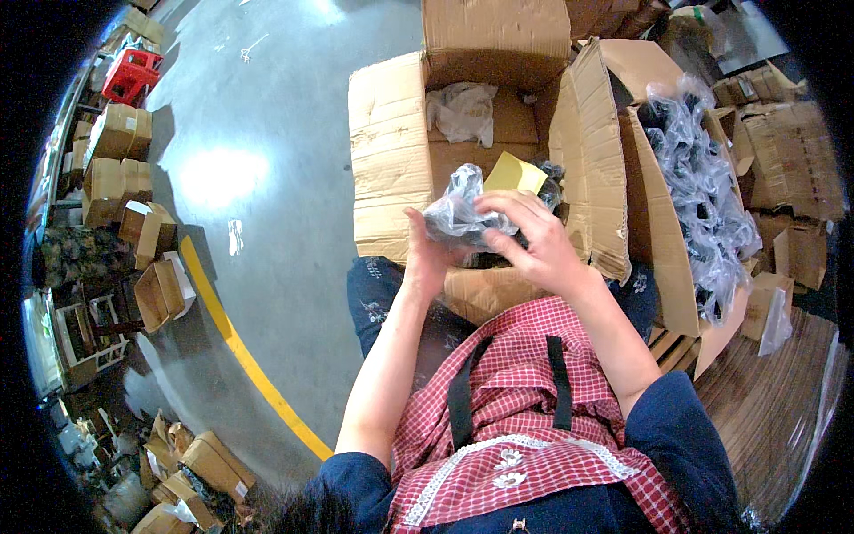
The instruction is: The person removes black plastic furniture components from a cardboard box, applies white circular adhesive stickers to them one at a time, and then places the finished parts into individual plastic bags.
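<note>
A clear plastic bag [463, 198] with something dark inside is between my hands, over the near edge of an open cardboard box [389, 151]. My left hand [429, 256] holds the bag from its left side, thumb up and fingers partly hidden under it. My right hand [534, 238] grips the bag's right side with bent fingers. Just beyond my right hand, a yellow sheet [516, 174] leans in the box. Beside that sheet sits a dark item [551, 182], partly covered. Crumpled whitish plastic [463, 113] lies at the far end of the box.
To the right, a long carton [658, 214] holds several dark items in clear plastic [703, 214]. More cartons [787, 160] stand beyond it. A yellow floor line [240, 347] curves along the left. Small boxes [120, 133] and a red plastic stool [132, 76] line the far left.
</note>
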Demonstrator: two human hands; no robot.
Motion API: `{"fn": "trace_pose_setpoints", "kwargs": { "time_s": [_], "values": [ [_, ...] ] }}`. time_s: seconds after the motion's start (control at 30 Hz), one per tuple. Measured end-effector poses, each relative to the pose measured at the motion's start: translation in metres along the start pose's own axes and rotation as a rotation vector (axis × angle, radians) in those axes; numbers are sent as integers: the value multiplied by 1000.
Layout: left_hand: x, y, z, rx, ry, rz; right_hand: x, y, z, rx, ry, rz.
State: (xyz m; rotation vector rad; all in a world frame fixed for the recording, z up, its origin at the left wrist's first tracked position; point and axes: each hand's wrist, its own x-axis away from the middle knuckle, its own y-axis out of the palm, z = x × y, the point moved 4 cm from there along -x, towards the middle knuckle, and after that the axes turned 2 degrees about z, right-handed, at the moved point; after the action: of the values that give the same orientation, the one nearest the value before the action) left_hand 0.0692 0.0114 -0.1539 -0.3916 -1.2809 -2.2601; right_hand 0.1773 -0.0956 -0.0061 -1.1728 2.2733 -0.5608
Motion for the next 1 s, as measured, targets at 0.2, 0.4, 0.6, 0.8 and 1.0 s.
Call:
{"fn": "trace_pose_setpoints", "kwargs": {
  "time_s": [0.2, 0.4, 0.6, 0.8, 1.0],
  "values": [
    [2, -2, 0, -53, -43, 17, 5, 29, 13, 93, -96, -235],
    [0, 3, 6, -9, 11, 23, 12, 38, 30, -205, 163, -319],
    [1, 0, 4, -20, -2, 29, 9, 45, 45, 557, 216, -447],
    [0, -1, 1, -51, -18, 24, 24, 51, 73, 587, -38, -317],
    [4, 13, 10, -360, 195, 2, 28, 33, 93, -7, 332, -311]
  ]
}}
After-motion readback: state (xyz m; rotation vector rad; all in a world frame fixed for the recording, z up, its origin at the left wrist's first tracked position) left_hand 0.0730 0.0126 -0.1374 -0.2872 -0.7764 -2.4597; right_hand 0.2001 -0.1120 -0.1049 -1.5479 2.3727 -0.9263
